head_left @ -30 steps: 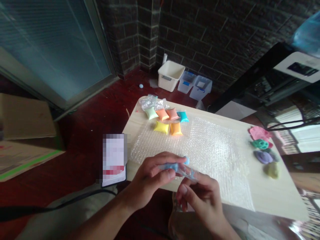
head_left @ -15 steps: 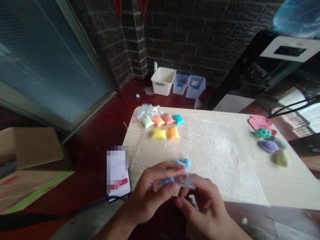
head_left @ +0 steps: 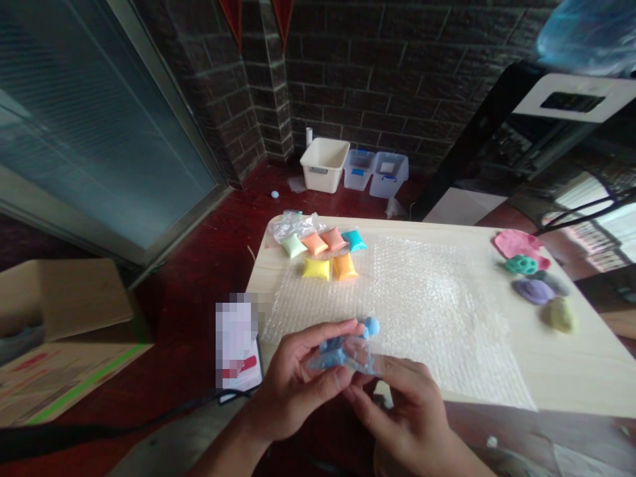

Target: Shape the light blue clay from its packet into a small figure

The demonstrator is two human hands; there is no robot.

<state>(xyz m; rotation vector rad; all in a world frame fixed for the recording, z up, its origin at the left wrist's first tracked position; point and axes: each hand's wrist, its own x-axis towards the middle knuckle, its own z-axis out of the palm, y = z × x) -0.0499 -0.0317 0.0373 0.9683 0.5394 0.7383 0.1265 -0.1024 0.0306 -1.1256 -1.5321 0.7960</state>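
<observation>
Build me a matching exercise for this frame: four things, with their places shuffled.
1. Turquoise packet
2. Purple lump
3. Cream basket
4. Clear wrapper

A. On the floor, near the brick wall
B. Held by left hand and right hand
C. Right end of the far packet row
D. Beside the green lump

Pairs: 1-C, 2-D, 3-A, 4-B

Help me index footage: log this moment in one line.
left hand: holding clear plastic packet, blue material inside | right hand: gripping same packet | blue ball: by left fingertips

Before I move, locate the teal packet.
In the head view, the teal packet lies at the back left of the table, just right of the salmon packet.
</observation>
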